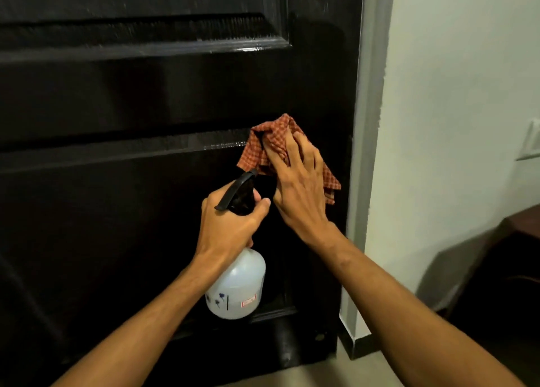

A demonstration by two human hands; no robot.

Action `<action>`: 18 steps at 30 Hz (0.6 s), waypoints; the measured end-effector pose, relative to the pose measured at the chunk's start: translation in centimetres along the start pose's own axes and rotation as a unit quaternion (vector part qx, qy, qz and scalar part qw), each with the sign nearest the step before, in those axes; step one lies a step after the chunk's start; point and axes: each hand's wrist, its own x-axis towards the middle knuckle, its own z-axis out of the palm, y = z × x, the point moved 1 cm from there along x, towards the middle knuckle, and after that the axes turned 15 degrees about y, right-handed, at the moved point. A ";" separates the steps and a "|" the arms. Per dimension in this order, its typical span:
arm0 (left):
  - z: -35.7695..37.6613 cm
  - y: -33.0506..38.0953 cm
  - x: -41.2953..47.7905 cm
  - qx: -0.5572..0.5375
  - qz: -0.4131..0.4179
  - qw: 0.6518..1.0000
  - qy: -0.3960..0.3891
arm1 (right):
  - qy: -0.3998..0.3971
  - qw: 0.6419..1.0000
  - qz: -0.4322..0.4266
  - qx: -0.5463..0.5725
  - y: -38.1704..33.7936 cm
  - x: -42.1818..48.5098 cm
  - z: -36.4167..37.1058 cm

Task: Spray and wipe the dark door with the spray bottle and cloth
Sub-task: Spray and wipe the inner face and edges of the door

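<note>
The dark panelled door [131, 100] fills the left and middle of the view, with wet streaks on its mouldings. My left hand [230, 226] grips the neck of a white spray bottle [236, 287] with a black trigger head, held upright close to the door. My right hand [298, 188] presses a red-orange checked cloth [271, 135] against the door near its right edge, at the upper corner of the lower panel. The fingers lie spread over the bunched cloth, and part of the cloth hangs out below the hand.
A grey door frame [365, 123] runs down the door's right side, with a white wall [453, 94] beyond it. Dark wooden furniture [508, 270] stands at the lower right. A light switch plate [531, 141] sits at the right edge.
</note>
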 end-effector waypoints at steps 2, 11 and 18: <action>0.0 -0.8 -0.8 -0.006 -0.008 1.000 -0.004 | -0.017 1.000 0.001 0.008 0.2 -4.5 0.4; -0.8 -9.3 -6.1 0.053 -0.076 0.994 -0.050 | -0.145 0.977 0.149 0.056 -1.8 -27.5 3.0; -2.0 -16.0 -10.5 0.075 -0.102 0.991 -0.047 | -0.135 0.928 0.338 0.083 -5.2 -31.5 3.4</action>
